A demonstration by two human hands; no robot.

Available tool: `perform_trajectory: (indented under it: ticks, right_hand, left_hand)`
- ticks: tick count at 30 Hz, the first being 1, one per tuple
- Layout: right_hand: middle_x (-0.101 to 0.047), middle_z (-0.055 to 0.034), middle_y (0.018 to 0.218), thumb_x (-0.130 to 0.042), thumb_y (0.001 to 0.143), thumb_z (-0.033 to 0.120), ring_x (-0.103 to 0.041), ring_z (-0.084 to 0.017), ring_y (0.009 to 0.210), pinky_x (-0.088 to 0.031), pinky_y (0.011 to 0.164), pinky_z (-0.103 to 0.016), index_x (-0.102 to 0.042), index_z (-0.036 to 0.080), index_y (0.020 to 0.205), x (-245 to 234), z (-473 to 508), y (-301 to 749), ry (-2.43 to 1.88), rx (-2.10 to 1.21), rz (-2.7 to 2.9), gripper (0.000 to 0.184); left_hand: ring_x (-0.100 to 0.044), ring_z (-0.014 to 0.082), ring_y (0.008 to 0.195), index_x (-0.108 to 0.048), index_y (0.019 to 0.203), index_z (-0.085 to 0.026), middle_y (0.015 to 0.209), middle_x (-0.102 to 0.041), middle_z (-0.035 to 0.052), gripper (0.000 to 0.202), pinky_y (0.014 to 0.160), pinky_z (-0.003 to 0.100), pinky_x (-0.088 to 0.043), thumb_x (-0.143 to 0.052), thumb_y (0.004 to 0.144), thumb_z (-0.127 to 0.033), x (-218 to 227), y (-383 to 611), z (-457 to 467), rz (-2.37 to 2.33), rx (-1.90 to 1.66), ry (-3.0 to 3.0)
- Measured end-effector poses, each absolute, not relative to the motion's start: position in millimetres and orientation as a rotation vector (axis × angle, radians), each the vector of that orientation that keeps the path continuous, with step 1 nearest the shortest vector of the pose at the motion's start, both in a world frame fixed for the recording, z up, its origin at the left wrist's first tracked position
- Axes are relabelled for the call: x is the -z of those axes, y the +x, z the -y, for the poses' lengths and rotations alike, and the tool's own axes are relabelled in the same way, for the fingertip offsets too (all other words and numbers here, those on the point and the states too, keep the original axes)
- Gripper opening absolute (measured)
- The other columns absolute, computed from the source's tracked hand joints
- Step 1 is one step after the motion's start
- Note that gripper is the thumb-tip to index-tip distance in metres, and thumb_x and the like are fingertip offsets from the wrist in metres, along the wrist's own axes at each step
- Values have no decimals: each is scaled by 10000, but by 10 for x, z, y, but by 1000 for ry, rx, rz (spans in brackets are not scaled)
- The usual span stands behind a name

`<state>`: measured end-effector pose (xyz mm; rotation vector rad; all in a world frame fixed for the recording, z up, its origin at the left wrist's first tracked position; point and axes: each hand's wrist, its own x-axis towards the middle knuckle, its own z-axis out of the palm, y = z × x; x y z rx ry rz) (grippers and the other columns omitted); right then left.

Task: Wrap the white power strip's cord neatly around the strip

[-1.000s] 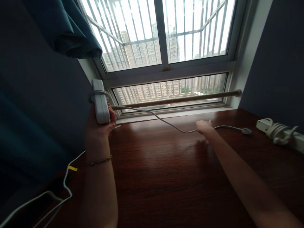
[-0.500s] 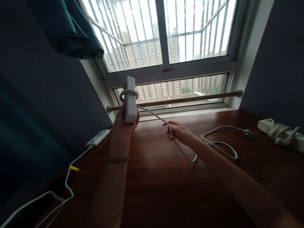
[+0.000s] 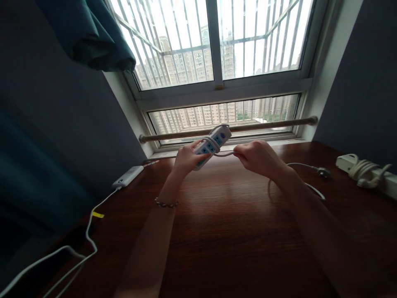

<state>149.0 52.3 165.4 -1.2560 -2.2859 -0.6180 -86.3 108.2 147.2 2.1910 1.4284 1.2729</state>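
My left hand (image 3: 187, 159) is closed around the lower end of a white power strip (image 3: 221, 134) with blue sockets, held tilted above the table near the window. Grey-white cord loops go around the strip's middle. To the right, my right hand (image 3: 259, 156) pinches the power strip's cord (image 3: 225, 155), which runs taut from the strip to the fingers. Beyond that hand the cord is partly hidden by my forearm, and its far part lies on the table, ending in a plug (image 3: 323, 172).
A second power strip (image 3: 386, 182) with its cord wrapped on lies at the right. At the left edge sits a white box-like device (image 3: 127, 177) with a cable, beside a yellow tag (image 3: 98, 215). A rail (image 3: 273, 123) crosses the window behind the brown table (image 3: 211, 240).
The power strip has turned from upright to tilted, its socket face now showing, and moved right. My right hand has risen and tightened on the cord, closer to the strip.
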Motion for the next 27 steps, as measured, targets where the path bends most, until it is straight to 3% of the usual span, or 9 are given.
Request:
perform_trajectory:
  ticks: [5,11,15,20,24,27]
  right_hand:
    - [-658,-46,776,-437,867,260,-600,-192,697,-209,528,-288,-626,188,784,-1621,-614,1563,-1212,657,2456,219]
    - [-662,-34,759,-592,781,328,-614,-204,715,-186,507,-272,-639,210,765,-1544,-711,1531,-1198,592,2569,128]
    - [-641,-49,668,-698,655,464,-610,-221,658,-170,483,-259,-593,175,767,-1505,-749,1485,-1235,599,2561,327]
    - [-628,-43,648,-677,673,486,-599,-202,634,-170,483,-262,-583,173,720,-1504,-726,1437,-1203,578,2601,329]
    - [-623,-29,642,-685,688,419,-577,-175,620,-180,493,-255,-606,184,709,-1538,-683,1416,-1194,537,2605,249]
    - [-584,-6,586,-700,657,457,-515,-138,556,-176,487,-244,-614,194,682,-1562,-688,1467,-1202,463,2591,278]
  left_hand:
    - [-592,241,723,-610,928,-209,799,-655,59,348,552,275,-327,-647,687,-457,-1414,-670,-949,-1587,-734,2954]
    - [-562,242,716,-574,835,-194,772,-623,68,179,544,302,-282,-662,703,-277,-1374,-446,-811,-1541,-534,3215]
    - [-525,236,751,-572,787,-177,732,-591,68,13,617,341,-301,-561,780,-179,-1369,-400,-767,-1362,-457,3401]
    - [-480,250,853,-571,808,-174,812,-588,71,67,730,404,-288,-507,825,-161,-1320,-360,-761,-1241,-520,3481]
    - [-454,241,905,-592,808,-188,882,-598,63,81,763,410,-267,-515,832,-187,-1239,-286,-769,-1055,-521,3427]
    - [-444,217,932,-600,820,-210,922,-599,40,82,823,403,-248,-526,828,-178,-1236,-273,-783,-927,-504,3365]
